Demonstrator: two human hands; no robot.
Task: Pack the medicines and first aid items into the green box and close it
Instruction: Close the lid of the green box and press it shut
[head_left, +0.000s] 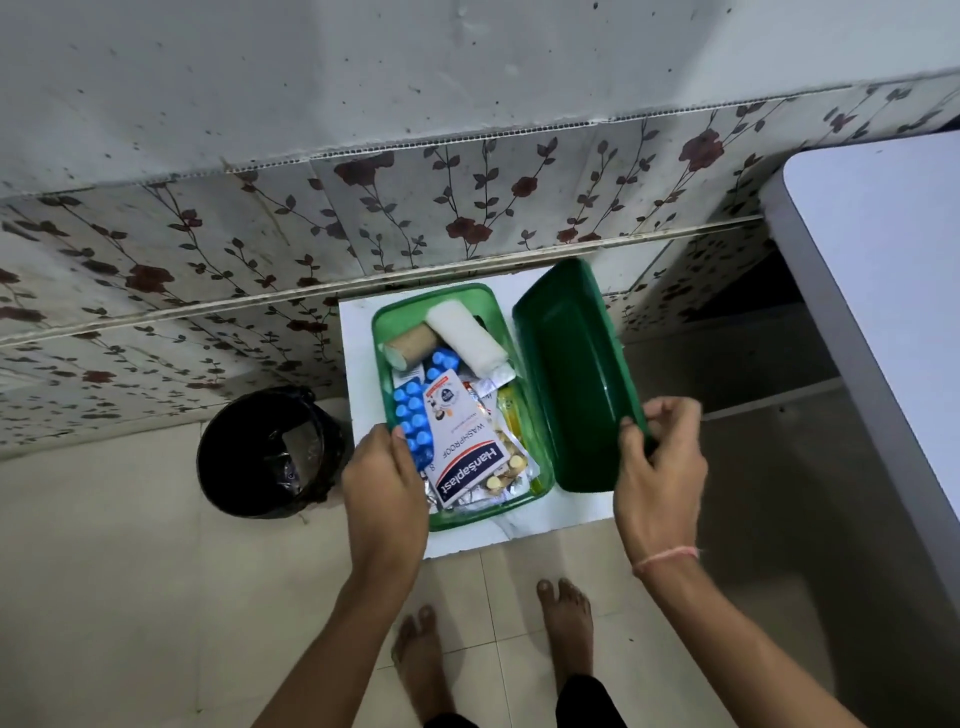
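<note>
The green box (488, 512) stands open on a small white table (561, 525). Inside lie a white bandage roll (470, 340), a brown bandage roll (413, 345), blue pill strips (413, 421), a Hansaplast packet (462, 447) and foil strips with yellow tablets (511, 467). The dark green lid (571, 384) lies upturned to the right of the box. My left hand (382, 480) rests on the box's near left rim, fingers touching the blue strips. My right hand (657, 467) pinches the lid's near right edge.
A black bin with a bag liner (270, 452) stands on the tiled floor left of the table. A floral-papered wall (363, 234) runs behind. A white tabletop (883, 312) juts in at the right. Bare feet show below.
</note>
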